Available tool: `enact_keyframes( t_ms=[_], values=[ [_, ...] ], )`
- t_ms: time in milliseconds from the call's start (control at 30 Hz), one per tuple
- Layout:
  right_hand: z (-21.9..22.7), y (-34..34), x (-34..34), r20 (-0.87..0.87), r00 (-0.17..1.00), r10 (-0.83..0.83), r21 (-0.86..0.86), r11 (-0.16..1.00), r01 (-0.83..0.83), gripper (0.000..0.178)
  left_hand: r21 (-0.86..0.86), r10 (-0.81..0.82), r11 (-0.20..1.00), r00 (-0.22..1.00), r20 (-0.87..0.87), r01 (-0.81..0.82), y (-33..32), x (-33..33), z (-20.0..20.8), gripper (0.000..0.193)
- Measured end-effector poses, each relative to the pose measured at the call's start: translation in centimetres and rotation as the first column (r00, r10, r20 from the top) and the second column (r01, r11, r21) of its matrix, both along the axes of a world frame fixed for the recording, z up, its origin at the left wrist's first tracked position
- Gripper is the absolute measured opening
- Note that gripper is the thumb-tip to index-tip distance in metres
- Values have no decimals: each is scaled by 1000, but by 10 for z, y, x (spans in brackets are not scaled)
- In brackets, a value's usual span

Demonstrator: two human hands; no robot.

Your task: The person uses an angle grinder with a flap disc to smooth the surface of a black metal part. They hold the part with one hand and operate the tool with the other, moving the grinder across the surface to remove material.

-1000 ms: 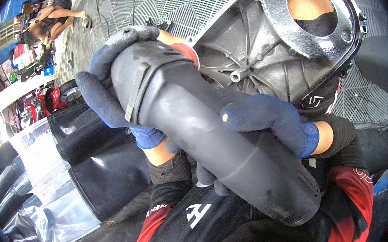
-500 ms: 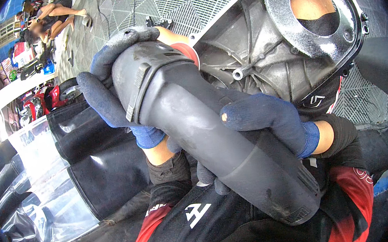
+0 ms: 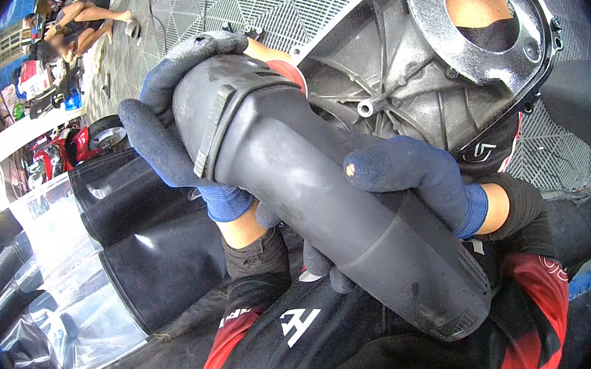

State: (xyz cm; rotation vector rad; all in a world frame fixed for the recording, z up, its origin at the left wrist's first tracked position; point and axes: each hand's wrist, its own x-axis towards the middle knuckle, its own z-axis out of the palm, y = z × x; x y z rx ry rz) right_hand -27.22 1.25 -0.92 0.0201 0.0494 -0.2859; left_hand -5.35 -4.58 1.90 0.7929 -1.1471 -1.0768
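Note:
A thick black tube-shaped housing, like an air duct, lies slantwise across my lap. Its wide upper end has a collar and a ribbed band. My left hand, in a dark blue knitted glove, curls over that wide end, thumb on the near side. Gloved the same way, my right hand grips the middle, with the thumb on top and fingertips showing under the tube. A pale worn spot marks the right glove. Just past the tube rests a large ribbed metal cover with a round opening; bare skin and dark cloth show through it.
A black sheet with clear plastic panels spreads at my left. Grey patterned floor tiles lie beyond. At the far left are a red motorcycle and a seated person. Thin cables run over the tiles.
The tube's upper end and my left hand have shifted very slightly. My right hand has moved a little to the right along the tube. Both hands keep their hold.

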Motion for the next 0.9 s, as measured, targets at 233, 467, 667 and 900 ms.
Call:
enact_keyframes(
  t_ms=[233,467,667,900],
  values=[
    [0,1,3,-17,999,34,38,999,-33,64,-72,-17,997,999,-32,14,4,6,-7,81],
    [-3,3,9,-4,1000,18,19,1000,-18,64,-100,21,995,999,25,-19,4,17,-12,81],
    [-6,5,4,27,999,25,18,999,-26,67,-107,-24,994,1000,12,25,0,4,-9,81],
    [-2,3,5,-42,997,64,29,998,-62,67,-89,16,996,1000,8,-15,3,11,-10,81]
  ],
)
